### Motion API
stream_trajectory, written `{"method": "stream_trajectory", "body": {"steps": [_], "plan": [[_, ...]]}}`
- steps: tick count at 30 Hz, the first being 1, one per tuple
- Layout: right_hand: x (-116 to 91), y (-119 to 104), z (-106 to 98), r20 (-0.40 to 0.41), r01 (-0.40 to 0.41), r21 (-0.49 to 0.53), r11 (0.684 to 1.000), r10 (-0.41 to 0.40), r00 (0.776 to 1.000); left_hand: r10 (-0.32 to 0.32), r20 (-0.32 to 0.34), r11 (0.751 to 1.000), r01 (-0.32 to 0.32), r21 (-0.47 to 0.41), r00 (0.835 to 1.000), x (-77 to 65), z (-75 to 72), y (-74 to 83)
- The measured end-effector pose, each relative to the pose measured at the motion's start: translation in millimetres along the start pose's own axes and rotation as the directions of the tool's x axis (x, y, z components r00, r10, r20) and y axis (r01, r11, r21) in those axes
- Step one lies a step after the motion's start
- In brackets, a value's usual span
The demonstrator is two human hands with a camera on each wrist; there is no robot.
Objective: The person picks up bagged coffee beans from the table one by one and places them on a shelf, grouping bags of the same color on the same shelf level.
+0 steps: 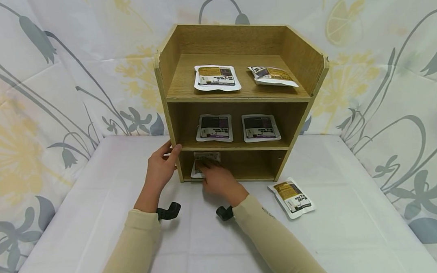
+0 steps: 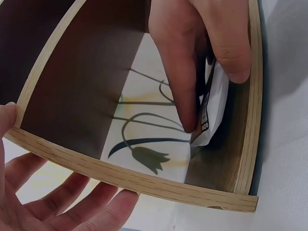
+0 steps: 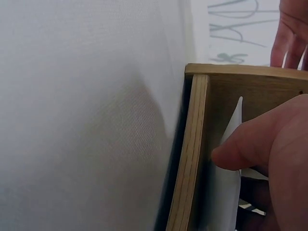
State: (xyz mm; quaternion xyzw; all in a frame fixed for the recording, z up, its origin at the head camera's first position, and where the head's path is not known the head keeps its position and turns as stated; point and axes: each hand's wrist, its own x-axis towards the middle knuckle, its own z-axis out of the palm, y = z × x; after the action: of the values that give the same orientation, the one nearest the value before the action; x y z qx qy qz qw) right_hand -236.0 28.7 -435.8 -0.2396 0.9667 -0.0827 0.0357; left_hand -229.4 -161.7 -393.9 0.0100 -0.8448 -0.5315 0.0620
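A small wooden shelf unit (image 1: 232,40) has three levels. On the bottom level, toward its left side, my right hand (image 1: 220,180) holds a white-edged pouch (image 1: 206,155), thumb on one face and fingers on the other; the right wrist view shows the pouch (image 3: 226,192) under the thumb. The hand covers much of its printed front. My left hand (image 1: 160,167) grips the unit's left side panel (image 2: 134,180), with the thumb at the front edge and the fingers along the outer face.
Two brown-and-white pouches, one flat (image 1: 217,82) and one tilted (image 1: 273,77), lie on the top level. Two dark-labelled pouches (image 1: 214,128) lie on the middle level. Another pouch (image 1: 292,198) rests on the white-covered table (image 1: 194,243), right of the unit. A patterned cloth hangs behind.
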Motion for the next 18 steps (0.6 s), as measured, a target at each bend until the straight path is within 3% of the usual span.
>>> {"method": "stream_trajectory", "body": {"steps": [18], "plan": [[6.8, 2.9, 2.3, 0.024, -0.020, 0.036, 0.999, 0.019, 1.000, 0.000, -0.002, 1.000, 0.000, 0.001, 1.000, -0.1, 0.9, -0.7]]}}
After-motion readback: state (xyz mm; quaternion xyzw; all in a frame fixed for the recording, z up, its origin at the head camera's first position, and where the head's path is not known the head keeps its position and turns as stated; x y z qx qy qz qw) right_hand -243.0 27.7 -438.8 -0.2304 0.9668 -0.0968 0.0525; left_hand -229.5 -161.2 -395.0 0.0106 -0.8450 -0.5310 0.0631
